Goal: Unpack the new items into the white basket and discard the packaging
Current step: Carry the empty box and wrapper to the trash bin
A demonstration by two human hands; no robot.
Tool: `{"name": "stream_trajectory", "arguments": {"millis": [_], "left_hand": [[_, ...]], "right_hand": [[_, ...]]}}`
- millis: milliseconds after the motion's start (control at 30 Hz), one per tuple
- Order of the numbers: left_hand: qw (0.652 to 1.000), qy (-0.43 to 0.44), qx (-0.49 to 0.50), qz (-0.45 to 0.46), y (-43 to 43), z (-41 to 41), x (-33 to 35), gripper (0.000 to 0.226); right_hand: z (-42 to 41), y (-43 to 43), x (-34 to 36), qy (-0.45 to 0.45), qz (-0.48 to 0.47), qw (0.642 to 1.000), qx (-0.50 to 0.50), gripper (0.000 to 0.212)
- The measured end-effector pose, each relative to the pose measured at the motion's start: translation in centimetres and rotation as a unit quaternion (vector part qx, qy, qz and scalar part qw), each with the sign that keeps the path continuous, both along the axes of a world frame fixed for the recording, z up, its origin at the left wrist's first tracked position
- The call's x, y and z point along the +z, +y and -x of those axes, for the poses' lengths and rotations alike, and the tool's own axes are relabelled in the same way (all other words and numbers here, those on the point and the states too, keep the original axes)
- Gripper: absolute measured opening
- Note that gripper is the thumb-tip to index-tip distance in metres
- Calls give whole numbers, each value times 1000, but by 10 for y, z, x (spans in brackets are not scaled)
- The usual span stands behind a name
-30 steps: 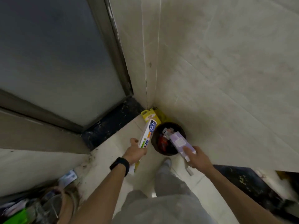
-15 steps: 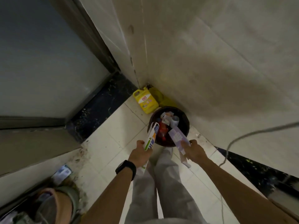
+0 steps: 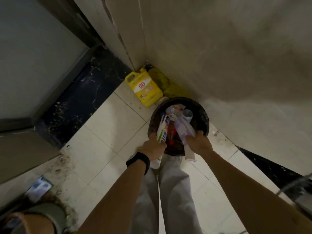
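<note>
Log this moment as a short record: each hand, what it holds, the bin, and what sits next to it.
left hand: grips white and green carton, top end over the bin
right hand: grips purple carton, top end over the bin
bin: dark, round, on tiled floor, rubbish inside
beside bin: yellow jug

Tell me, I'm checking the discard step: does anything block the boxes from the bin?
Nothing visible does. The white box, in the left hand, and the purple box, in the right hand, hang over the lidless bin; only rubbish lies inside.
</note>
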State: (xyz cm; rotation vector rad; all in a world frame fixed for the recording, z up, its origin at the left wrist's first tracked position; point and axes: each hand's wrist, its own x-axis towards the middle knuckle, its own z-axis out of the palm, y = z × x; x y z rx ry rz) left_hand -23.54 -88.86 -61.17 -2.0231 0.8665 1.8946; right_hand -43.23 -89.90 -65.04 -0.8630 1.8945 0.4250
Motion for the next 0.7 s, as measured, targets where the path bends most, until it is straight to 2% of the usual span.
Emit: {"name": "stream_trajectory", "arguments": {"millis": [67,167,333,433,533,633,700], "left_hand": [[1000,11,0,4,-2,3,-15,71],[999,45,-13,-14,-1,2,-24,85],[998,22,-44,-37,5,-6,-8,79],[997,7,-79,-17,-1,-14,23,76],[993,-9,-118,25,-18,-22,71,72],[979,-21,-185,82,-42,-25,135,63],[963,-45,-233,125,-58,-25,185,65]], "right_hand": [[-1,-6,-18,-7,2,1000,19,65],[-4,-15,-28,-46,1,998,48,75],[-3,-15,-16,-84,28,987,135,42],[-4,-19,16,-79,44,982,165,38],[-3,-28,60,-72,34,980,182,47],[-5,-47,132,-67,27,975,212,44],[-7,-62,195,-67,24,965,252,38]]}}
